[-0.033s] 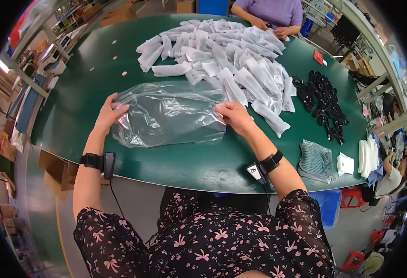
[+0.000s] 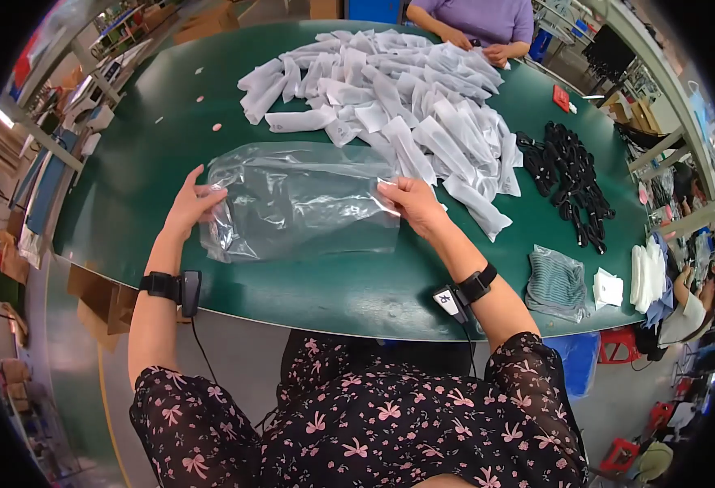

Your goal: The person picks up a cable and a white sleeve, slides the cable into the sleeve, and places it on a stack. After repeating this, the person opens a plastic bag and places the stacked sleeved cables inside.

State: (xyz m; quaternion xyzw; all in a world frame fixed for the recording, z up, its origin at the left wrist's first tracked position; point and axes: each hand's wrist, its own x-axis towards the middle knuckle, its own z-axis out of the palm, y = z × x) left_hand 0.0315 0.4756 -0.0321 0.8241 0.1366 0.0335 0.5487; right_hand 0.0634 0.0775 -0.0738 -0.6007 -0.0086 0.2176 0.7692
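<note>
A large clear plastic bag [image 2: 308, 213] is stretched out flat above the green table, wrinkled and shiny. My left hand [image 2: 188, 205] grips its left end, thumb on top and the other fingers partly behind the film. At the bag's right end, my right hand [image 2: 417, 206] pinches the edge between thumb and fingers. Just beyond the bag lies a big heap of slim white packets [image 2: 390, 93], some close to my right hand. I see nothing inside the bag.
Bundled black cables [image 2: 565, 179] lie right of the heap. A bag of grey-green striped pieces [image 2: 555, 282], white cards [image 2: 607, 288] and white cloth [image 2: 646, 276] sit near the table's right edge. Across the table [image 2: 146, 179], a person in a purple top [image 2: 496, 18] handles something small and dark.
The creases and reflections on the clear bag have shifted slightly. Both my hands keep nearly the same place and grip.
</note>
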